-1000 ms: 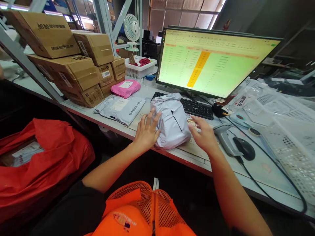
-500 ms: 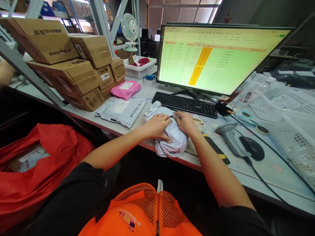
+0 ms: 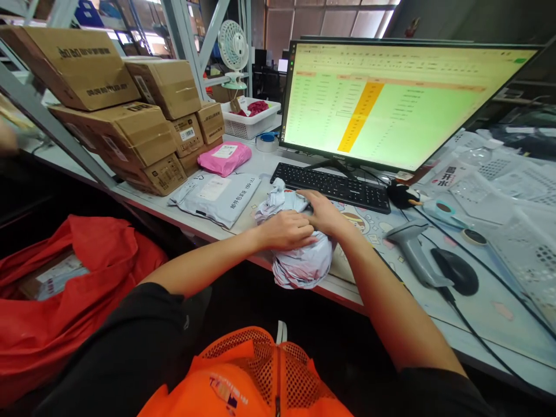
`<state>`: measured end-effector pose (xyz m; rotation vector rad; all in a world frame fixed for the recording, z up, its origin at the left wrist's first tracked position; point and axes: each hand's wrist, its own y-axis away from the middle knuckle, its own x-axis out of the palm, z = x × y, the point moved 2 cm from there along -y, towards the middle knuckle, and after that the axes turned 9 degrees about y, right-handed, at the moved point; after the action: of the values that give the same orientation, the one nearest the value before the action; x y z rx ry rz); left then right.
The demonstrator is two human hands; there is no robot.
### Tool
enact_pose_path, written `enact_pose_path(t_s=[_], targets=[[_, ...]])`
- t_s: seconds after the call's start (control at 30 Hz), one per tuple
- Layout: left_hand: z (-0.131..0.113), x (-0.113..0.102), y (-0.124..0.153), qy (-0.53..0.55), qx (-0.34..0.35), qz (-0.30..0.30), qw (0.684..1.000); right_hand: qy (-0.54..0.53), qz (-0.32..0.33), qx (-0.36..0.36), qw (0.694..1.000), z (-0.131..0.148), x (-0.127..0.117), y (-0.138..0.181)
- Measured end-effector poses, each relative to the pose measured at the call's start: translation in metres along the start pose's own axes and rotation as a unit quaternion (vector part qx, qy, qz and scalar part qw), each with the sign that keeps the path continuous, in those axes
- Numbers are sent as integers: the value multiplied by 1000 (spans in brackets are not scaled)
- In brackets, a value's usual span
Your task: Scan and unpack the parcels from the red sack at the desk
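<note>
A crumpled pale plastic mailing bag point(image 3: 302, 269) lies at the front edge of the desk, its near end bulging past the edge. My left hand point(image 3: 287, 230) is closed on the bag's middle, fingers curled. Against it, my right hand point(image 3: 322, 211) grips the bag's far right side, fingers bent over the top. The hands meet, and what is pinched between them is hidden. To the left lies a flat grey-white mailing bag point(image 3: 215, 197) with a label, and behind that a pink parcel point(image 3: 226, 157).
Cardboard boxes point(image 3: 125, 130) are stacked at the left beside a metal post. A keyboard point(image 3: 330, 186) and monitor point(image 3: 391, 110) stand behind the bag. On the right are a barcode scanner point(image 3: 414, 255), a mouse point(image 3: 456, 271) and cables. A red sack point(image 3: 108, 272) sits lower left.
My left hand has slid right across the bag to meet my right hand, its fingers now curled. The bag's near end sits slightly lower. The view has shifted a little.
</note>
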<state>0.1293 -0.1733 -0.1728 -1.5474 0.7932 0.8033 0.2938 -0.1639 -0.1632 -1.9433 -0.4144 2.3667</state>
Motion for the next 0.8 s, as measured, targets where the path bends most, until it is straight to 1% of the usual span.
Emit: enact_pose_path(t_s=[0.1, 0.17, 0.2, 0.27, 0.37, 0.5, 0.67, 0.73, 0.8], targets=[[-4, 3, -4, -7, 18, 4, 1000, 61, 2, -88, 994, 19, -7, -8], [-7, 5, -8, -7, 20, -7, 1000, 121, 36, -111, 986, 31, -8, -15], [-8, 6, -9, -7, 16, -17, 1000, 148, 58, -111, 981, 35, -8, -19], [-11, 8, -9, -9, -3, -39, 999, 191, 85, -84, 974, 39, -7, -27], [-18, 12, -5, -14, -46, -84, 995, 216, 75, -38, 973, 35, -5, -37], [-34, 12, 8, -16, -82, -146, 986, 230, 62, 17, 971, 19, -2, -50], [-64, 1, 33, -19, -121, -178, 976, 225, 75, 65, 969, 7, 2, -64], [-78, -2, 46, -1, -146, -187, 971, 214, 82, 75, 970, 7, 6, -68], [-91, -2, 59, 35, -187, -196, 962, 199, 88, 83, 973, 8, 10, -72]])
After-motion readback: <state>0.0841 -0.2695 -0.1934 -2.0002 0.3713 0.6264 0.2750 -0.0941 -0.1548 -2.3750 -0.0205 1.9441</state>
